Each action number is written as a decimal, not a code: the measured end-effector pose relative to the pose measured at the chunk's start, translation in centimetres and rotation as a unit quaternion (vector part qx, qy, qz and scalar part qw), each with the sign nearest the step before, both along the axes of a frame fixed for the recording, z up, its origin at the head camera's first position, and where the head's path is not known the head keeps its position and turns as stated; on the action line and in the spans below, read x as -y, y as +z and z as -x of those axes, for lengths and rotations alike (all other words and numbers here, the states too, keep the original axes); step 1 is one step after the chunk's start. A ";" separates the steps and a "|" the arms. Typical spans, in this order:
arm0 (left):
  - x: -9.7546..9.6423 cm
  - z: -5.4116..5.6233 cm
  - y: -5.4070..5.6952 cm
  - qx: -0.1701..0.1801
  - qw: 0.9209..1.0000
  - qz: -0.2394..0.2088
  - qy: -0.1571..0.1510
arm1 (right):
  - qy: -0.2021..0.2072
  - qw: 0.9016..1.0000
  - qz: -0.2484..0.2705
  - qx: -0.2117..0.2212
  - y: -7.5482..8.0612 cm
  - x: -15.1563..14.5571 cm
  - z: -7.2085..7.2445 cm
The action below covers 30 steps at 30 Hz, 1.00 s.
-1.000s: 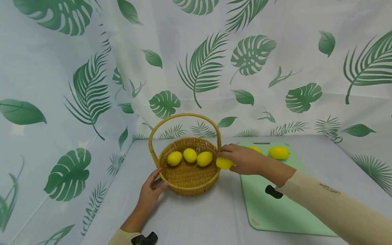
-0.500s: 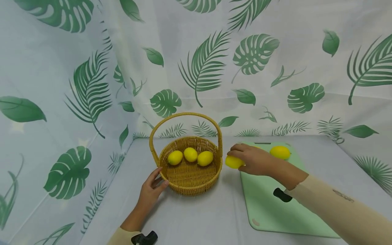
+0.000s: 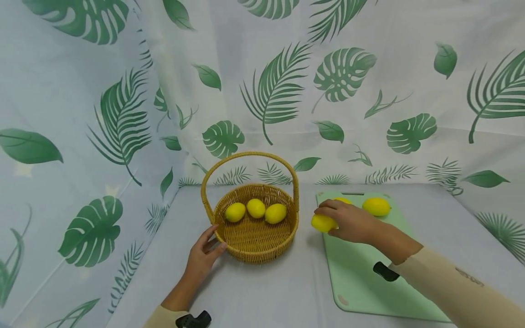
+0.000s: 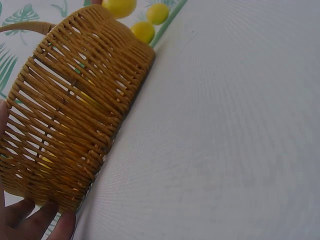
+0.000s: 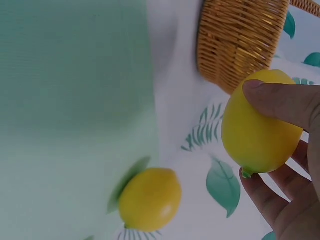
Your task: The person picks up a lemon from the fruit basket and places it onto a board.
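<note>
My right hand (image 3: 350, 221) grips a yellow lemon (image 5: 262, 127) between thumb and fingers, over the left edge of the green cutting board (image 3: 352, 278). One lemon (image 3: 376, 207) lies near the board's far end; another lemon (image 3: 342, 200) beside it is partly hidden behind the right hand. To the left, the wicker basket (image 3: 254, 237) stands upright with its handle up. Three lemons sit toward its back: a left lemon (image 3: 235, 212), a middle lemon (image 3: 256, 208) and a right lemon (image 3: 275, 213). My left hand (image 3: 201, 257) touches the basket's left front wall and rim with spread, relaxed fingers.
A white cloth covers the table (image 3: 279, 291). White curtains (image 3: 279, 91) with green leaf prints hang close behind and at the left. The basket's tall handle (image 3: 250, 155) arches over its opening. A strip of cloth separates basket and board.
The right hand has carried its lemon from beside the basket's right rim rightward to the board's edge, slightly toward me. The left hand stays at the basket. The view shifts slightly.
</note>
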<state>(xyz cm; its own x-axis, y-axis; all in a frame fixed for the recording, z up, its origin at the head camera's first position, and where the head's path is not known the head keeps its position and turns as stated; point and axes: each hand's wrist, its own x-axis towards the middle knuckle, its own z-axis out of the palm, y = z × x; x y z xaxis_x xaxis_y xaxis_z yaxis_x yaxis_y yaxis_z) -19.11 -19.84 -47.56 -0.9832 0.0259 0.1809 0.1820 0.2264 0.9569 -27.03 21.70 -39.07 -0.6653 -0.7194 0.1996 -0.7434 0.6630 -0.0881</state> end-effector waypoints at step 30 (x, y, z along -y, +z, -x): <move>0.4 1.1 -2.4 -0.017 1.000 0.007 0.012 | -0.043 0.998 0.031 0.032 -2.9 -3.6 -0.3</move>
<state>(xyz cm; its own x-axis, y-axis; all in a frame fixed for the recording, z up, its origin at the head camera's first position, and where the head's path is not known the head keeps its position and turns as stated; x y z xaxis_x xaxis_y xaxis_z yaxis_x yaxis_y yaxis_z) -20.23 -20.19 -49.97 -0.9767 0.0061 0.2147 0.2096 0.2444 0.9467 -26.71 25.27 -41.97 -0.7374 -0.6462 0.1965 -0.6749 0.7164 -0.1768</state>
